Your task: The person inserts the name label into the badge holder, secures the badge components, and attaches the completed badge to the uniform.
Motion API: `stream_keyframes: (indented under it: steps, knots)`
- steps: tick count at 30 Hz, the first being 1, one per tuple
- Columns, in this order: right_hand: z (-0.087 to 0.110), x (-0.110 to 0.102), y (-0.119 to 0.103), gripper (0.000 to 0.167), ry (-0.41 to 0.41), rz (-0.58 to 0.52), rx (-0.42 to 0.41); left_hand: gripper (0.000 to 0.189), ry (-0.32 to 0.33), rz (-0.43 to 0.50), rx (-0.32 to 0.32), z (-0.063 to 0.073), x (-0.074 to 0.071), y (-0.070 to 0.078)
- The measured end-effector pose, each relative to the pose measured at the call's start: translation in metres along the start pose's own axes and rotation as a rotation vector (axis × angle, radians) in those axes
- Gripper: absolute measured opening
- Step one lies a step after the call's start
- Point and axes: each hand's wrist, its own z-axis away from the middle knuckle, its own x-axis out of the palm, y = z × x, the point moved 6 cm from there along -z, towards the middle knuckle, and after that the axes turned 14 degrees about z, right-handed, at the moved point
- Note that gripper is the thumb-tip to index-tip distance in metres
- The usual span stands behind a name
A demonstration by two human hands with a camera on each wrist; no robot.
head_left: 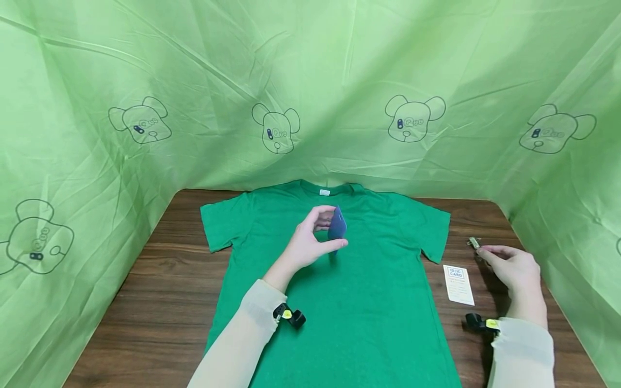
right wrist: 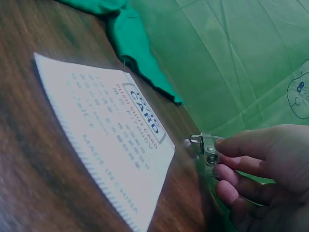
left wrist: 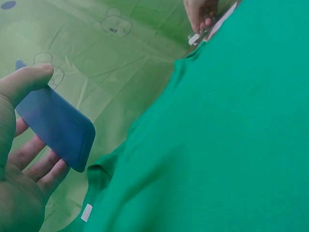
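Above the chest of a green T-shirt (head_left: 320, 302), my left hand (head_left: 310, 242) holds a blue card holder (head_left: 337, 223) on edge. In the left wrist view the thumb presses one face of the card holder (left wrist: 55, 123) while the fingers support the other. At the table's right side, my right hand (head_left: 516, 269) pinches a small badge clip (head_left: 474, 243) with a metal end. A clear strap with a snap button shows on the badge clip (right wrist: 208, 150) in the right wrist view. A printed white paper card (head_left: 458, 284) lies on the table left of that hand.
The T-shirt lies spread face up on a dark wooden table (head_left: 165, 280), collar toward the back. Green cloth (head_left: 330, 64) with bear drawings hangs along the back and both sides. A camera is strapped to each wrist.
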Motion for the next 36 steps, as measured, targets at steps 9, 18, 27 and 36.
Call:
stream_keyframes:
  steps: [9, 18, 27, 36]
  knots:
    - [0.001, -0.004, -0.016, 0.054, 0.095, -0.027, 0.031, 0.077, -0.008, 0.0, -0.004, 0.0, 0.001, 0.001]
    - [0.017, 0.001, -0.093, 0.041, 0.193, -0.307, -0.131, 0.077, -0.035, 0.007, -0.012, 0.0, 0.009, 0.001]
    - [0.048, 0.014, -0.164, 0.037, 0.03, -0.429, -0.413, 0.075, -0.052, 0.028, -0.066, 0.002, 0.016, 0.001]
    - [0.078, 0.03, -0.211, 0.035, -0.086, -0.519, -0.496, 0.077, -0.046, -0.05, -0.039, 0.005, 0.032, 0.005]
